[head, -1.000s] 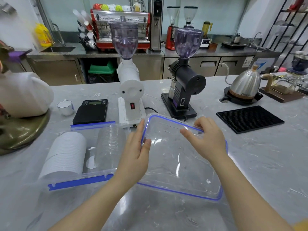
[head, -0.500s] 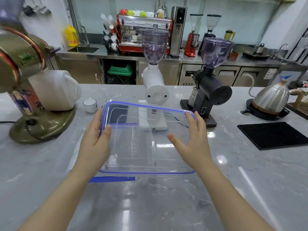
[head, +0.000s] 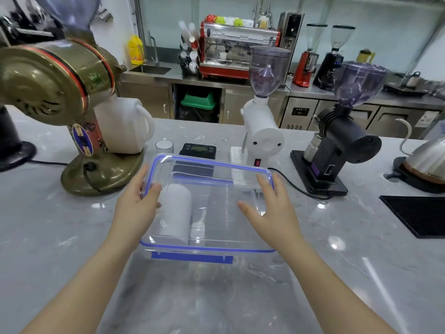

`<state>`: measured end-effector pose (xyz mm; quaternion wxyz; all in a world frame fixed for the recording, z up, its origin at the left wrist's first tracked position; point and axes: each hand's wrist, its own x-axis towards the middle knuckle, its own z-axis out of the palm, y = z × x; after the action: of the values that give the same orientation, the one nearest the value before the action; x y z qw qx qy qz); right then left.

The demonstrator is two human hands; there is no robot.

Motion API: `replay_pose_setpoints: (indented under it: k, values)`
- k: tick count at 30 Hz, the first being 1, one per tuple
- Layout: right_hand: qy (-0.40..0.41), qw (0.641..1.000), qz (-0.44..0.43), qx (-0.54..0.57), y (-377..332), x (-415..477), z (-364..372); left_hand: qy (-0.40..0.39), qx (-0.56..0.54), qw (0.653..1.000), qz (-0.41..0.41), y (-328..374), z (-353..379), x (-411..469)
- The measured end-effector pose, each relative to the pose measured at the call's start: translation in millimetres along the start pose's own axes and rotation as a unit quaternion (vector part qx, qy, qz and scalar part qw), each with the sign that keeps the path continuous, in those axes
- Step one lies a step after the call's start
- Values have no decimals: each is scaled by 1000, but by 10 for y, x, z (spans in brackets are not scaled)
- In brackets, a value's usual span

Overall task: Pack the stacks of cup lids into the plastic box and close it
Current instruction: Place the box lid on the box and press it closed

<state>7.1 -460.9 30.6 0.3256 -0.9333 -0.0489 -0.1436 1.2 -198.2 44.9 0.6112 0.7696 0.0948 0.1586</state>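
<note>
One lid (head: 216, 189) | left hand (head: 137, 208) pinches left rim | right hand (head: 272, 213) spread flat atop right

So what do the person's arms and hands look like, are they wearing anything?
Nothing worn shows. The left arm and right arm are bare all the way to the picture's edge, with no sleeves. The left hand and right hand have no gloves, rings, watch or bracelet.

Lid (head: 218, 180) over box (head: 192, 257), scale (head: 198, 149) behind
</note>
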Motion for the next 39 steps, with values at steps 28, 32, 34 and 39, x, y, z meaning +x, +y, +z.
replay_pose_setpoints:
  k: [28, 32, 34, 39]
  values:
    - [-223, 953, -25, -204, -165, 127, 323, -210, 485, 840, 126, -415, 5, 301]
    - [-255, 939, -26, -231, -169, 156, 320, -249, 538, 798, 106, -414, 14, 329]
    - [-218, 952, -25, -213, -173, 110, 342, -240, 539, 800, 110, -407, 26, 300]
    - [-97, 964, -106, -224, -262, 26, 315, -123, 491, 842, 186, -284, -15, 157]
